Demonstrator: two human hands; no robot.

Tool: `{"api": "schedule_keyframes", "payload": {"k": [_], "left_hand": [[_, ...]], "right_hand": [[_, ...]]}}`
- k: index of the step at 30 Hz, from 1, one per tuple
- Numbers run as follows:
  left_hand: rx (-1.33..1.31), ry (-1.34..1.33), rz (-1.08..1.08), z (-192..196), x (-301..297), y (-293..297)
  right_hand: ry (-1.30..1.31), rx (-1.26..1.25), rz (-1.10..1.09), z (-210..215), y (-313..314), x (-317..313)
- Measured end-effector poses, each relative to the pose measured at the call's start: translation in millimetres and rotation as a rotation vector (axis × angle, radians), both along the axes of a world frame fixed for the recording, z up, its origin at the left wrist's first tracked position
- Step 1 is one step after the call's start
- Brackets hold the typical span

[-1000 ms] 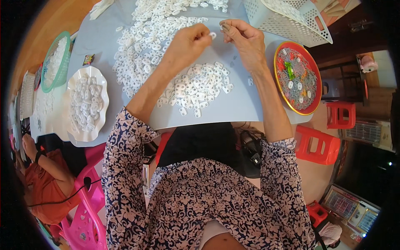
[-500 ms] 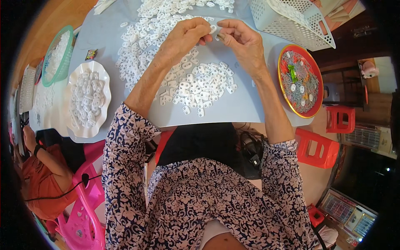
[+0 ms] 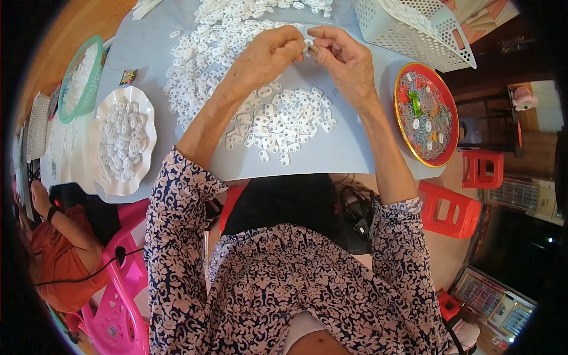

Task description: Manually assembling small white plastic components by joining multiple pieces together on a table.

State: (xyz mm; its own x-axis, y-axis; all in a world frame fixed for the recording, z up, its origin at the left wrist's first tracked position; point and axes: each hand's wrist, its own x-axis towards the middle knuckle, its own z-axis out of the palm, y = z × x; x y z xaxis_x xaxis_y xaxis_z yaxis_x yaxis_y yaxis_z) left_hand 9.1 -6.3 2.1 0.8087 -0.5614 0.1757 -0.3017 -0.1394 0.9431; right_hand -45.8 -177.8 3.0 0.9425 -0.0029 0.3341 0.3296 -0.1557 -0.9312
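White plastic piece (image 3: 307, 44) between pinching hands

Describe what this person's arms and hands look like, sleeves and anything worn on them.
Both arms wear short sleeves of a dark navy fabric printed with small white flowers, ending above the elbows. The forearms, the left hand and the right hand are bare. No gloves, watch or bracelet show; rings, if any, are too small to tell.

Small white plastic pieces (image 3: 290, 121) are looking smooth and matt on the smooth grey tabletop (image 3: 349, 151). Beside that tabletop, red plastic stools (image 3: 452, 207) are shining glossy.
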Motion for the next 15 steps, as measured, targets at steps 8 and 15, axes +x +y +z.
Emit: {"api": "schedule_keyframes", "payload": {"k": [8,15], "left_hand": [[-0.092,-0.041,-0.001,1.5,-3.9,-3.9],[-0.1,0.01,0.017,-2.1,-7.4,-5.0]], "right_hand": [[-0.043,0.046,-0.046,-1.9,3.8,0.4],[-0.045,0.059,-0.011,0.1,6.9,-0.4]]}}
